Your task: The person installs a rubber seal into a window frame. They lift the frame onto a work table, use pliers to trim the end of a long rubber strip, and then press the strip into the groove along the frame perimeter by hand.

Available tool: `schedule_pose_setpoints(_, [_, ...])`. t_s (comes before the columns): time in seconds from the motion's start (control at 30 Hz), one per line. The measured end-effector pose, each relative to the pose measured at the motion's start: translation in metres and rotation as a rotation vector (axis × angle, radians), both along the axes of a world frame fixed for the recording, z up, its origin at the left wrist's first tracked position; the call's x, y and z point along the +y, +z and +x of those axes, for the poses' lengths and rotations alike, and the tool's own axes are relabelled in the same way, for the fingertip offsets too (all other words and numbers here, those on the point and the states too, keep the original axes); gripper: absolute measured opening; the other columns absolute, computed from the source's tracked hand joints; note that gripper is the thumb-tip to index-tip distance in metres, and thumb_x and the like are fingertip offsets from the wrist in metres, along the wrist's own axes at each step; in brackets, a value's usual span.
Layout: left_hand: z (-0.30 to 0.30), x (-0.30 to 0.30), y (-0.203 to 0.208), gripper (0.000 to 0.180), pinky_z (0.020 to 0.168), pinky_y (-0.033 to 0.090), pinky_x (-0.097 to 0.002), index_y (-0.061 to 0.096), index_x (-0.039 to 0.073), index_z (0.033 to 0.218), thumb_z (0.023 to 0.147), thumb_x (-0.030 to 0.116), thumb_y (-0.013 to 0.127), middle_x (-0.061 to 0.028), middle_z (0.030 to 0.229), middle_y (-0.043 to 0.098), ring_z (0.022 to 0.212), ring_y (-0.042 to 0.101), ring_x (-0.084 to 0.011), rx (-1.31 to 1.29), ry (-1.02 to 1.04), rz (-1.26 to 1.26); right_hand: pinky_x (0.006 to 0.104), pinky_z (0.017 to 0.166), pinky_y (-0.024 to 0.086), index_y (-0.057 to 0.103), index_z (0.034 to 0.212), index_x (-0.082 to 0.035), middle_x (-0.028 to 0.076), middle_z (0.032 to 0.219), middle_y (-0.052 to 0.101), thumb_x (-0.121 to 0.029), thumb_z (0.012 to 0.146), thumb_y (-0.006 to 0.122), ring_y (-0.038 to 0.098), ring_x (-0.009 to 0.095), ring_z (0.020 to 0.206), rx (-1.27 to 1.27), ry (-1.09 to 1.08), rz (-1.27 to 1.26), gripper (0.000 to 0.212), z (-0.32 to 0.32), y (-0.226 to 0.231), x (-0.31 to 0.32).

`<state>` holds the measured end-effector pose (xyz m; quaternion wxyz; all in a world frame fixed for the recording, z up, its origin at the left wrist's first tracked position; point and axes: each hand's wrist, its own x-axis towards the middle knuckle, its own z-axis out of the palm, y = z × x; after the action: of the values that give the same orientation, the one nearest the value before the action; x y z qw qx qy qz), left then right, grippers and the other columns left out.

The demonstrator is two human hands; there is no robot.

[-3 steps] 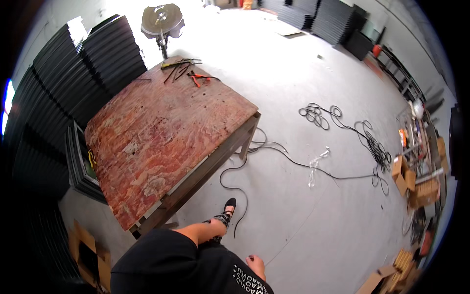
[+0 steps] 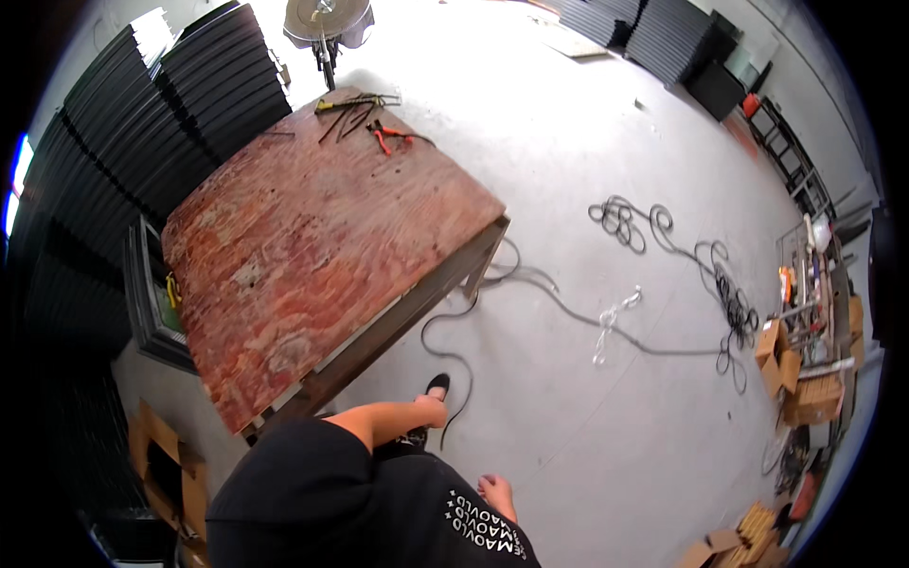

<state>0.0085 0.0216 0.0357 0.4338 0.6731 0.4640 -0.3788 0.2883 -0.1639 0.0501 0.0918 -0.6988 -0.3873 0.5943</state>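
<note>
My left hand (image 2: 432, 413) hangs beside the near edge of a worn, red-stained wooden table (image 2: 312, 256), apart from it. Its fingers are hidden at this angle. Farther right, my right hand (image 2: 496, 494) is low by my black shirt, over the grey floor. Its fingers look curled in, and whatever they may hold is hidden. At the table's far end lie red-handled pliers (image 2: 383, 138), a yellow-handled tool (image 2: 329, 105) and several thin dark strips (image 2: 352, 123). Neither hand touches these.
Stacks of dark frames (image 2: 213, 85) stand left of the table, with an open cardboard box (image 2: 194, 488) near me. A floor fan (image 2: 327, 19) is beyond. Black cable (image 2: 578, 317) snakes over the floor at right, near clear plastic (image 2: 615, 322). Boxes (image 2: 812, 399) line the right side.
My view has tilted slightly, so the fan and far table end sit higher in the picture. My left forearm has swung a little forward; my foot shows less.
</note>
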Motion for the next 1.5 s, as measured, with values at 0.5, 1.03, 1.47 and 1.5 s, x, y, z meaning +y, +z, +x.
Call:
schedule_pose_setpoints(0.5, [-0.029, 0.509, 0.142, 0.048, 0.091, 0.046, -0.0462, 0.065, 0.004, 0.107, 0.091, 0.046, 0.049, -0.0208, 0.11, 0.065, 0.108, 0.06, -0.0368, -0.172, 1.345, 0.789, 0.0353, 0.057, 0.056, 0.056, 0.106, 0.001, 0.012, 0.077, 0.065, -0.014, 0.091, 0.055, 0.066, 0.024, 0.065, -0.124, 0.04, -0.188, 0.022, 0.164, -0.06, 0.356])
schedule_pose_setpoints(1.03, [-0.061, 0.554, 0.071, 0.062, 0.086, 0.051, -0.0423, 0.067, 0.004, 0.111, 0.072, 0.051, 0.076, -0.0178, 0.112, 0.067, 0.104, 0.064, -0.0335, 0.374, 1.717, 0.548, 0.0417, 0.055, 0.056, 0.053, 0.105, 0.0, 0.015, 0.076, 0.065, -0.011, 0.091, 0.053, 0.065, 0.028, 0.064, -0.04, -0.079, 0.067, 0.018, 0.359, -0.108, 1.002])
schedule_pose_setpoints(1.47, [-0.15, 0.642, 0.084, 0.037, 0.068, 0.052, -0.0406, 0.068, 0.008, 0.091, 0.089, 0.042, 0.054, -0.0097, 0.071, 0.068, 0.07, 0.068, -0.0292, 0.472, 2.012, 1.156, 0.0359, 0.056, 0.055, 0.054, 0.111, 0.002, 0.014, 0.077, 0.063, -0.01, 0.09, 0.058, 0.064, 0.027, 0.065, -0.136, 0.766, -0.172, 0.025, -0.006, -0.006, 1.196])
schedule_pose_setpoints(1.5, [-0.176, 0.673, 0.115, 0.034, 0.063, 0.05, -0.0443, 0.066, 0.009, 0.086, 0.093, 0.038, 0.049, -0.0098, 0.067, 0.066, 0.06, 0.064, -0.0302, 0.294, 2.219, 1.161, 0.0359, 0.055, 0.055, 0.054, 0.111, 0.003, 0.015, 0.077, 0.063, -0.009, 0.089, 0.057, 0.064, 0.027, 0.064, -0.147, 0.78, -0.167, 0.025, -0.023, -0.013, 1.223])
